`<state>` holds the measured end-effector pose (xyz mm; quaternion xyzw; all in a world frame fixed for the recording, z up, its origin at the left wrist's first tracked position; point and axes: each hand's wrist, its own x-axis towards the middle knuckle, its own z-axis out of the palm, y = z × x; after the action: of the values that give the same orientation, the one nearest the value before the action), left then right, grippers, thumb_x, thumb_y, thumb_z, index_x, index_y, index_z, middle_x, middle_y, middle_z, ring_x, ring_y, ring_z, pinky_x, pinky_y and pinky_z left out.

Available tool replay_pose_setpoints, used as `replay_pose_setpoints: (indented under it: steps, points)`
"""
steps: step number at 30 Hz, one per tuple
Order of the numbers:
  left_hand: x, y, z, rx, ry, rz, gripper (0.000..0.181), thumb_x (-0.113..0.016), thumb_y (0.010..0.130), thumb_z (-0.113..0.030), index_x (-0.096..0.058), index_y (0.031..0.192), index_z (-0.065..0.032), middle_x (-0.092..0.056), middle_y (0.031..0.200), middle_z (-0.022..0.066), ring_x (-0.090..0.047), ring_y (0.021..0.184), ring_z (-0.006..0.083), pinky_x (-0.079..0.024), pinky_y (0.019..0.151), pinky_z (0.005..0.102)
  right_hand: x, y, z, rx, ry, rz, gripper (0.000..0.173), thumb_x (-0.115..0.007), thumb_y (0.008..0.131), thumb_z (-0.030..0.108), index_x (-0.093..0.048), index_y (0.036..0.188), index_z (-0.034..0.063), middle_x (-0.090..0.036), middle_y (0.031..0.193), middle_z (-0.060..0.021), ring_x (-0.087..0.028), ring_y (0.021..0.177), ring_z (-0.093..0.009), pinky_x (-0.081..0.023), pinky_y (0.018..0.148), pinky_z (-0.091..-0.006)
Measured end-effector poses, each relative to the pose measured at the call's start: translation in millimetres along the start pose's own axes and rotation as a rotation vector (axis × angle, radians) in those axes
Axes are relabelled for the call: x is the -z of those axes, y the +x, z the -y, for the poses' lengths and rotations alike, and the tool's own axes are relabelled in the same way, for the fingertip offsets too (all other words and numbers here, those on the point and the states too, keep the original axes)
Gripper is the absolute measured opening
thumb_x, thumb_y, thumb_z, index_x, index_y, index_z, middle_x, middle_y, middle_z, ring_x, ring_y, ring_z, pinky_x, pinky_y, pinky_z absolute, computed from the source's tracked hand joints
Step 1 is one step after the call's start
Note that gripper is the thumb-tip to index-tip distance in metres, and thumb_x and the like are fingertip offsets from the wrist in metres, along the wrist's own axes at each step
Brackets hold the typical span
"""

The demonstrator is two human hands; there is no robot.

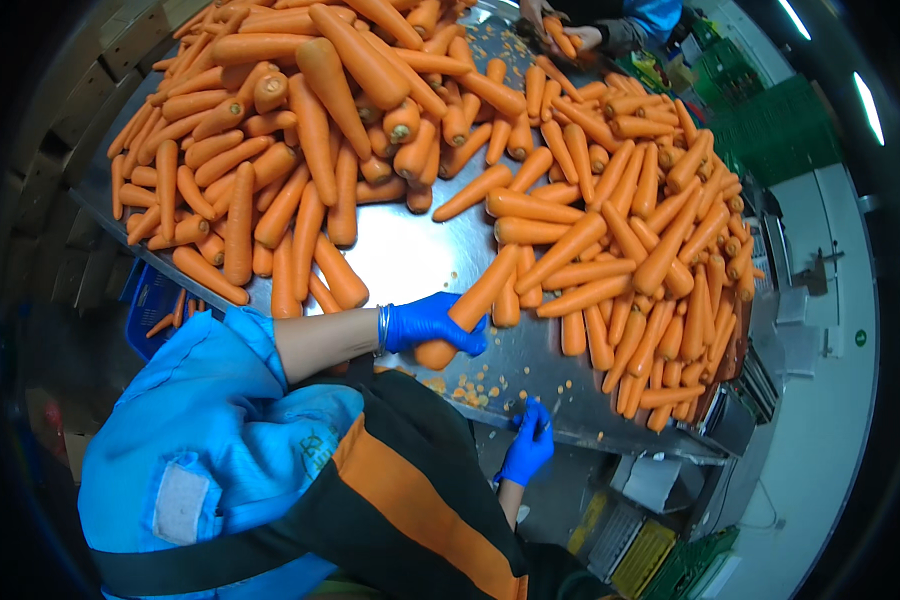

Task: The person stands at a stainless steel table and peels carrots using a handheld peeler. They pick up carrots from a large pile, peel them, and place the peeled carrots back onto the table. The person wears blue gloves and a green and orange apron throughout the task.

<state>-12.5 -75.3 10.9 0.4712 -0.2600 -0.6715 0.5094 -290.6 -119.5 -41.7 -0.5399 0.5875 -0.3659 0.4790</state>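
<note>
My left hand (435,322), in a blue glove with bracelets at the wrist, grips a large carrot (486,289) by its thick end above the metal table's near part. The carrot's narrower end points up and right. My right hand (529,442), also in a blue glove, is at the table's near edge with its fingers bent together; whether it holds something small cannot be made out. Carrot trimmings (476,390) lie on the table between my hands. One big heap of carrots (232,150) is at the left and another (645,247) at the right.
The metal table (405,240) shows between the heaps. Across it, a co-worker's hands (581,37) hold carrots. A blue crate (146,322) with small carrots stands below the left edge. Green crates (772,135) are at the upper right, a yellow crate (645,559) at the lower right.
</note>
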Motion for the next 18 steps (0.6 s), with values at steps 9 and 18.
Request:
replay_pose_setpoints:
  steps: [9, 18]
  points:
    - [-4.9, -31.4, 51.7, -0.246, 1.005, -0.224, 0.026, -0.067, 0.068, -0.018, -0.066, 0.094, -0.0173, -0.068, 0.083, 0.0092, -0.066, 0.077, 0.0298, -0.052, 0.071, 0.0372, -21.8, -7.8, 63.8, 0.713, -0.406, 0.298, 0.024, -0.058, 0.066, -0.007, -0.066, 0.086, 0.0044, -0.061, 0.079, -0.0111, -0.061, 0.065, -0.025, -0.047, 0.058, -0.0296]
    - [-10.5, -37.0, 61.3, -0.360, 1.052, -0.274, 0.029, -0.066, 0.066, -0.014, -0.068, 0.094, -0.0177, -0.068, 0.082, 0.0092, -0.065, 0.074, 0.0297, -0.052, 0.069, 0.0367, -35.9, -12.7, 72.2, 0.755, -0.521, 0.319, 0.012, -0.060, 0.067, -0.003, -0.060, 0.073, 0.0068, -0.055, 0.068, -0.0103, -0.056, 0.057, -0.028, -0.043, 0.051, -0.0330]
